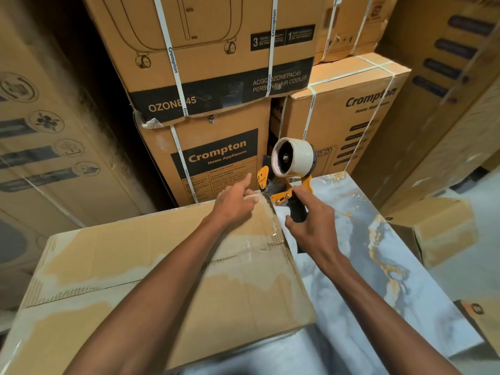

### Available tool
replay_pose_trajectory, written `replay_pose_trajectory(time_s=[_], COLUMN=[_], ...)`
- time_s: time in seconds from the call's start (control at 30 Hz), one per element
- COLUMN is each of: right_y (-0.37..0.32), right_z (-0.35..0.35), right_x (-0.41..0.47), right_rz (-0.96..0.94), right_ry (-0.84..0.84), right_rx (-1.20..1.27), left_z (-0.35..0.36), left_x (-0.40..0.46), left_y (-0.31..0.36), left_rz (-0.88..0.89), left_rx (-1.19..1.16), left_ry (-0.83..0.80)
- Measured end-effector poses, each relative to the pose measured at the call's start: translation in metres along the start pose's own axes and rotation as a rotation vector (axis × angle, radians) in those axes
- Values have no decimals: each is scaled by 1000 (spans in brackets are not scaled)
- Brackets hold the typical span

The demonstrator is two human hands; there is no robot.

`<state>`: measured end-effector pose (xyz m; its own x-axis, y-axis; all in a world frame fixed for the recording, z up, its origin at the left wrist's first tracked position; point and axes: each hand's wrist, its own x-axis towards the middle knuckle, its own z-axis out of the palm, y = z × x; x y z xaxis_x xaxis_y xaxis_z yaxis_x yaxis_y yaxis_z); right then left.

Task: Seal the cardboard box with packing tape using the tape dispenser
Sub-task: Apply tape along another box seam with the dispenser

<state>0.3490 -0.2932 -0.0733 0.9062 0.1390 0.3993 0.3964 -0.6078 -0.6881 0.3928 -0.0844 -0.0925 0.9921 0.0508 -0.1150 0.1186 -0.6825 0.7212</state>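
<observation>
A worn cardboard box [140, 266] lies flat on a marbled blue-grey table [378, 266], its top flaps closed, with clear tape along the right edge. My left hand [236, 201] rests on the box's far right corner, forefinger pointing forward, thumb on the tape end. My right hand [308, 220] grips the black handle of the orange tape dispenser [286, 182], which stands just off that corner. Its roll of pale tape [293, 156] sits upright above the handle. A short stretch of clear tape runs from the dispenser to the corner.
Stacked Crompton appliance cartons [216, 147] rise directly behind the table. More tall cartons [54, 131] close in on the left and right. A small cardboard box [443, 228] sits on the floor to the right of the table.
</observation>
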Motion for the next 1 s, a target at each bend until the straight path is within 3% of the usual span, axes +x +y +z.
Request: replay_pose_trajectory(time_s=[0.43, 1.0], right_y=[-23, -36], right_z=[-6, -47], right_x=[-21, -90], right_rz=[-36, 25], right_ry=[-88, -44], right_rx=[-76, -6], left_z=[1, 7], left_x=[6, -5], left_y=[0, 0], left_rz=[11, 165], left_rx=[-23, 70], left_ry=[30, 78])
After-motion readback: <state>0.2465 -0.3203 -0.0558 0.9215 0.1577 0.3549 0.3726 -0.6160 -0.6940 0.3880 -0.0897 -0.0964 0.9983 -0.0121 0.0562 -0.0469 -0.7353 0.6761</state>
